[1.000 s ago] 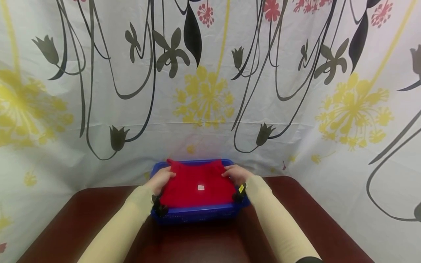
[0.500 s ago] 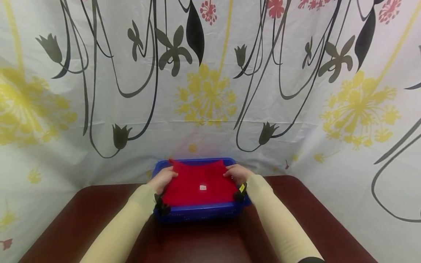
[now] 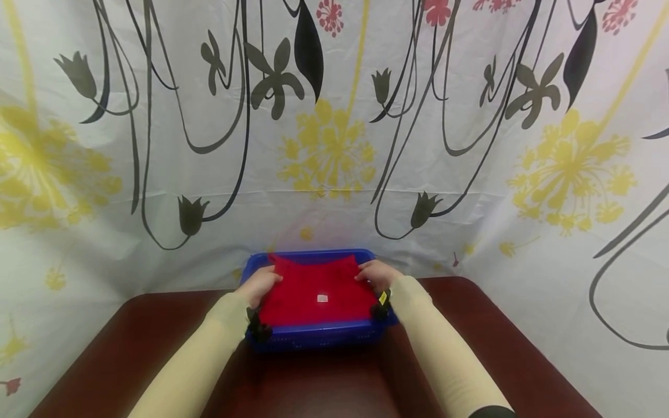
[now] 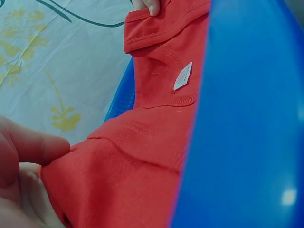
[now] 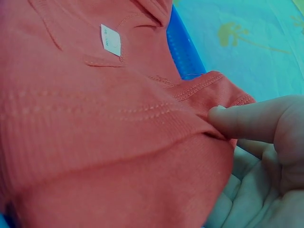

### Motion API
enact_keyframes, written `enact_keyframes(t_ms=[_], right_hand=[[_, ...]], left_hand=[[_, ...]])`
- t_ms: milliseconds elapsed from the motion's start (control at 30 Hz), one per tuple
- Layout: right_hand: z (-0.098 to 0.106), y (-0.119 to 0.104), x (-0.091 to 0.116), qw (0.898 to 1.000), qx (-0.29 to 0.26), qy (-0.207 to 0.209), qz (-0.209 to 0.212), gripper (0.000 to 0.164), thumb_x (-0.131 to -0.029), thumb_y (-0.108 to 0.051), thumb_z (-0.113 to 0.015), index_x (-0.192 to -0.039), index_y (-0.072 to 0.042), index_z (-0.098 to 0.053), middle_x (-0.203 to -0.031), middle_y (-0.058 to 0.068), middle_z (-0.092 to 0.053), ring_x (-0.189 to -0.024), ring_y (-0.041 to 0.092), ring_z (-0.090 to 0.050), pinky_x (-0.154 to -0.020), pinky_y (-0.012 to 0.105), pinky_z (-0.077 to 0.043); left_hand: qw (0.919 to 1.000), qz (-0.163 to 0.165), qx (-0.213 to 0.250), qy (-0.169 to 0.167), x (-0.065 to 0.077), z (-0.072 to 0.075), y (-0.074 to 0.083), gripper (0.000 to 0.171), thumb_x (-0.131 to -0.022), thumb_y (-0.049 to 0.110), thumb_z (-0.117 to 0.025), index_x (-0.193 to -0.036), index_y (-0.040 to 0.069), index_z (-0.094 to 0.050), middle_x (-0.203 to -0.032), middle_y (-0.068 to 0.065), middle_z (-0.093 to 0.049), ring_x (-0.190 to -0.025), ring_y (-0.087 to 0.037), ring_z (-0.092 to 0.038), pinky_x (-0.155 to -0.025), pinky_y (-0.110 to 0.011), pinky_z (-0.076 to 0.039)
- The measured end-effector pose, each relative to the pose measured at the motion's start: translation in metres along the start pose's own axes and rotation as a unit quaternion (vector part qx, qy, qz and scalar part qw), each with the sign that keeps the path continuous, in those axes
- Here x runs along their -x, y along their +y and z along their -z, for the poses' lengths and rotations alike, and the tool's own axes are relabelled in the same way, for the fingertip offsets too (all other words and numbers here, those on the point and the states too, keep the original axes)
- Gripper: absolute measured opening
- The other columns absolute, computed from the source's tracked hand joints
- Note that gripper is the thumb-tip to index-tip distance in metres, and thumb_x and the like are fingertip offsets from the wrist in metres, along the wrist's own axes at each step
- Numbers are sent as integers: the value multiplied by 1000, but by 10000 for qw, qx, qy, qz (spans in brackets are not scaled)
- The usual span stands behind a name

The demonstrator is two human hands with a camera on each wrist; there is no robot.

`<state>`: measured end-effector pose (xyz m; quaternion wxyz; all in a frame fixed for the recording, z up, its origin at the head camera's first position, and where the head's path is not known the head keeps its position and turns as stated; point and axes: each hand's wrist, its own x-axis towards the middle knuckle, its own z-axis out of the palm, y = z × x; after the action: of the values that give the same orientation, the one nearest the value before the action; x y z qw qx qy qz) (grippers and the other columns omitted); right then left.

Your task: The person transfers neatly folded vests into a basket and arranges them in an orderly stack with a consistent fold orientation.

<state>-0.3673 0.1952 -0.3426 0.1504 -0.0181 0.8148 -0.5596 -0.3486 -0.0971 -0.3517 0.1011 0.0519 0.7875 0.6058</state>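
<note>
A folded red shirt [image 3: 305,287] with a small white label [image 3: 322,298] lies across a blue plastic basket [image 3: 324,335]. My left hand [image 3: 258,284] holds its left edge, fingers beneath the cloth. In the left wrist view, the left thumb [image 4: 45,147] presses on the fabric from above. My right hand [image 3: 377,275] pinches the opposite edge. Its thumb [image 5: 247,118] lies on top of a stitched hem in the right wrist view, with the other fingers underneath. The basket's near wall [image 4: 242,118] fills the right side of the left wrist view. The shirt hides the basket's inside.
The basket stands at the far side of a dark red-brown table [image 3: 319,386]. Right behind it hangs a white curtain [image 3: 334,220] with a flower print, which also runs along the sides. Black wrist cameras [image 3: 259,328] sit close to the basket's rim.
The head view shifted slightly between the first two frames. Both hands keep their hold on the red shirt, and the basket stays in place.
</note>
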Motion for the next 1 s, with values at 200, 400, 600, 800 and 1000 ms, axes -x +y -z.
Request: enact_keyframes(t_ms=[200,400,600,800,1000], right_hand=[[0,0,-1,9999,-85,-40,-82,56,-93,10,-49,-144,15,-26,-155,26,-17,-133,37,-34,-92,36,-45],[0,1,-3,9999,-106,20,-91,53,-91,11,-49,-140,16,-33,-156,24,-16,-120,29,-42,-80,28,-46],[1,-1,-2,9999,-97,12,-76,39,-91,12,-49,-130,18,-47,-156,23,-19,-89,20,-48,-68,23,-45],[3,-2,-2,9999,-53,-77,-92,47,-92,11,-48,-138,16,-37,-156,23,-17,-111,26,-46,-76,27,-47],[2,0,-2,9999,-25,-70,-145,51,-93,10,-48,-141,15,-32,-155,25,-17,-132,34,-34,-86,31,-46]], left_hand=[[9999,34,-125,-98,-1,-1,0,54,-95,0,-40,-146,-13,-25,-145,-29,-36,-130,-38,-40,-109,-49,-31],[9995,176,-249,-32,-1,-2,2,57,-95,-1,-40,-147,-13,-20,-151,-29,-26,-138,-41,-27,-112,-52,-24],[9992,254,-307,18,-1,-2,4,57,-95,-1,-40,-147,-12,-21,-151,-29,-27,-138,-41,-29,-112,-52,-25],[9992,233,-325,-19,1,-2,3,55,-96,-1,-39,-147,-12,-23,-147,-29,-34,-133,-41,-36,-110,-53,-29],[9990,240,-378,-27,3,-2,4,57,-95,-2,-41,-147,-14,-20,-151,-30,-26,-139,-43,-26,-112,-53,-23]])
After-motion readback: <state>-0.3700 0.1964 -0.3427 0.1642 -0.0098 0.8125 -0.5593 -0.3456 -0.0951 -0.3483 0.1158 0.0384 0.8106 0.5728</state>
